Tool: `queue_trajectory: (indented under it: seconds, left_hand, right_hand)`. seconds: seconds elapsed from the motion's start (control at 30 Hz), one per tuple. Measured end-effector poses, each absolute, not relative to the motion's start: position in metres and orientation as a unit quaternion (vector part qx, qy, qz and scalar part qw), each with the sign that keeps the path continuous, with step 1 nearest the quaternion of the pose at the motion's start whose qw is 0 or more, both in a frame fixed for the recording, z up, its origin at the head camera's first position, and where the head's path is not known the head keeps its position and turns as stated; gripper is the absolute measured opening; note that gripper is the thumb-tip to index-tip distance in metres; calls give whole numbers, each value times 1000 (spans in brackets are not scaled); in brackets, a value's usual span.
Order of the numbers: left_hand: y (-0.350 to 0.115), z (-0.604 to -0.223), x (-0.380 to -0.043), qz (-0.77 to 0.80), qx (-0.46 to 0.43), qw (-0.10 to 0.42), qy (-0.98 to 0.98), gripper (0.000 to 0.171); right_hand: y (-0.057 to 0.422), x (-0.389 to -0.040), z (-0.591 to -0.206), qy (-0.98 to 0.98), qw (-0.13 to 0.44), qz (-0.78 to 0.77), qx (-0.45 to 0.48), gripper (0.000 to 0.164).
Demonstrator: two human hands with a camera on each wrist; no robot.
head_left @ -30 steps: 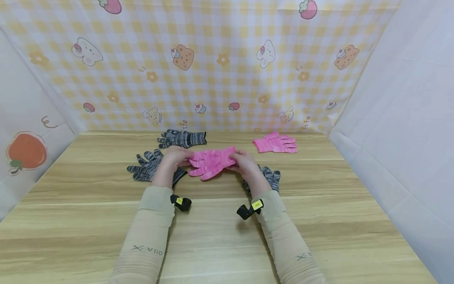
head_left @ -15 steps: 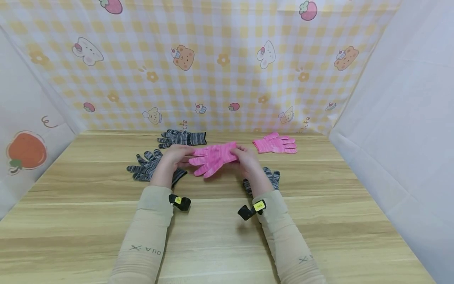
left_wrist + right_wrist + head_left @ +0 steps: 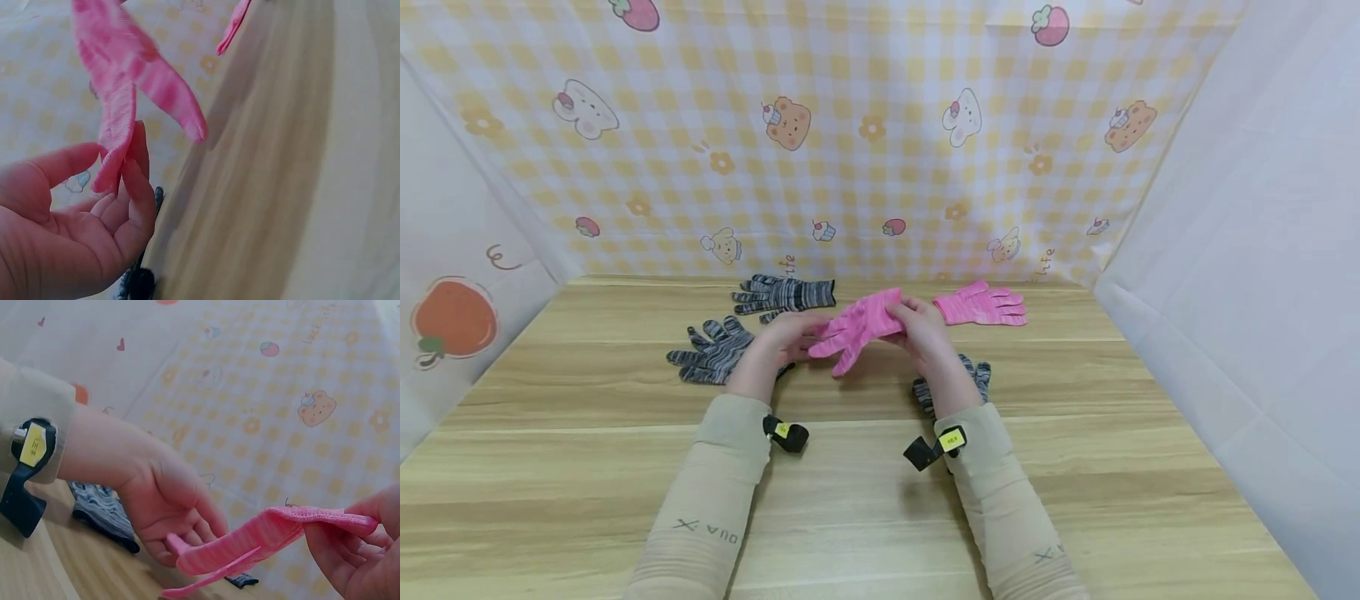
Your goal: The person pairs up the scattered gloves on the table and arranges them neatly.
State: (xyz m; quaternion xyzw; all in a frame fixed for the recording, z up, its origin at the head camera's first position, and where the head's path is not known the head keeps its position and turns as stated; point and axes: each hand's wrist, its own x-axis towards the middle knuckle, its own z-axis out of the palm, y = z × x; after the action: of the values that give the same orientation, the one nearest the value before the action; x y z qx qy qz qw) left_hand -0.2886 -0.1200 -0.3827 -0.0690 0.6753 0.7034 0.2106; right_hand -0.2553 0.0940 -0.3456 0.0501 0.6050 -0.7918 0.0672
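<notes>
A pink knit glove (image 3: 863, 323) hangs above the table between my two hands, tilted with its cuff higher than its fingers. My right hand (image 3: 927, 337) pinches the cuff between thumb and fingers, as the right wrist view also shows. At the other end, my left hand (image 3: 781, 340) has one of the pink glove's fingertips (image 3: 111, 170) between its thumb and fingers. Other glove fingers dangle loose toward the near side. Under my left wrist lies a grey-and-black knit glove (image 3: 713, 354), partly covered. Another grey-and-black glove (image 3: 979, 377) is partly hidden by my right wrist.
Near the back edge of the wooden table (image 3: 865, 517), a grey-and-black glove (image 3: 790, 293) lies left of centre. A second pink glove (image 3: 983, 305) lies at back right. Behind stands a yellow checked cloth (image 3: 872, 167), with white cloth (image 3: 1247, 250) along the right side.
The pink glove has tilted, its cuff rising and its fingers swinging down. My left hand has shifted a little to the right, closer to my right hand. The gloves on the table stay put.
</notes>
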Motion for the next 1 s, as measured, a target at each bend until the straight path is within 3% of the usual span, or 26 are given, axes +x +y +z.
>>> queue_trajectory:
  seconds: [0.17,0.4,0.63,1.0]
  left_hand:
    - [-110,-384,-287,720,-59,228,653,24]
    - [-99,-384,-284,721,-46,256,642,44]
    - [-94,-383,-279,748,-46,272,604,28]
    - [-98,-378,-263,786,-51,301,537,46]
  right_hand:
    - [94,-252,-339,591,60,-803,48,31]
    - [94,-247,-327,576,48,-815,43,30]
    - [96,-243,-318,550,32,-833,46,31]
    - [99,-236,-309,505,0,-861,50,29]
